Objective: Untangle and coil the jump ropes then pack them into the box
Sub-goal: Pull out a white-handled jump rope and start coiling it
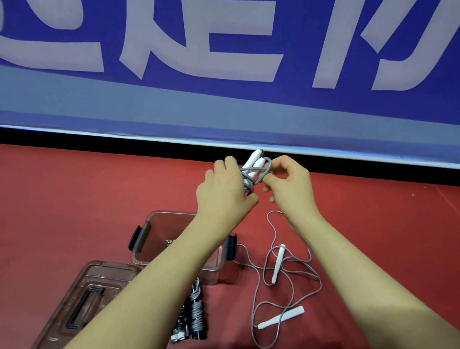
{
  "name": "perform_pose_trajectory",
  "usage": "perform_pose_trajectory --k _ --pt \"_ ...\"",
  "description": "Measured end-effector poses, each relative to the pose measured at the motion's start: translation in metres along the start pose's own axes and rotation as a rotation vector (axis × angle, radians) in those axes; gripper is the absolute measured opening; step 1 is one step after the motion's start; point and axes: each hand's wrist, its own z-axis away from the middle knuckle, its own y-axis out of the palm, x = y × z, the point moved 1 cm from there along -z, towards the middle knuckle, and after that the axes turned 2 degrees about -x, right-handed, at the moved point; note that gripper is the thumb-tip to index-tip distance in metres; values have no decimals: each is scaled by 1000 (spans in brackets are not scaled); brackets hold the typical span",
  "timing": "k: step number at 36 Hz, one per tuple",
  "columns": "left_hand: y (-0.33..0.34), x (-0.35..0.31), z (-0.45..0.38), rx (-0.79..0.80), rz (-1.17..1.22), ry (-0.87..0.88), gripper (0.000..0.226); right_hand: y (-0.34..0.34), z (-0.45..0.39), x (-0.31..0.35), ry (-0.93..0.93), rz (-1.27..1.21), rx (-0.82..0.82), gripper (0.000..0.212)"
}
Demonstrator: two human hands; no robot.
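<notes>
Jump ropes: box [154, 228] lies open below both forearms. Loose rope [281, 280] sprawls just right of it. Held bundle [255, 171], handles pointing up-right, sits between left hand [222, 192] gripping and right hand [290, 182] pinching its cord.

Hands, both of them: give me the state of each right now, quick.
Left hand: closed, gripping the coiled jump rope with white handles.
Right hand: closed, pinching a grey loop of that same rope.
</notes>
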Motion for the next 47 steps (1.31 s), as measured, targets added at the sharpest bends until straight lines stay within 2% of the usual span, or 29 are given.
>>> perform_pose_trajectory --k 3,11,17,22,25,28,30,32,36,39,43,47 --pt "3 -7 3 11 -81 20 32 1 -1 -3 29 -7 -20 23" --pt "12 0 1 -7 -189 19 33 7 3 -4 47 23 8 21" --pt "10 13 -3 35 -106 -16 28 17 10 -3 -30 154 95 26" --pt "13 21 -8 38 -59 -46 26 19 20 7 -195 319 196 31" --pt "13 22 -8 88 -46 -48 22 11 21 13 -365 570 244 18" --pt "10 17 -6 135 -100 6 21 2 18 14 -617 807 128 3" --pt "10 12 -3 166 -134 67 21 -3 14 13 -685 818 35 9" --pt "11 7 -1 190 -149 117 25 -6 12 12 -661 746 -31 15" --pt "9 4 -1 180 -178 177 30 -7 9 8 -531 573 -63 11" --pt "8 5 -1 166 -205 206 32 -5 7 6 -517 557 -83 21" --pt "7 5 2 152 -254 245 35 -5 1 5 -472 531 -151 15" --pt "8 6 4 103 -290 314 42 -5 -8 1 -371 448 -216 19"
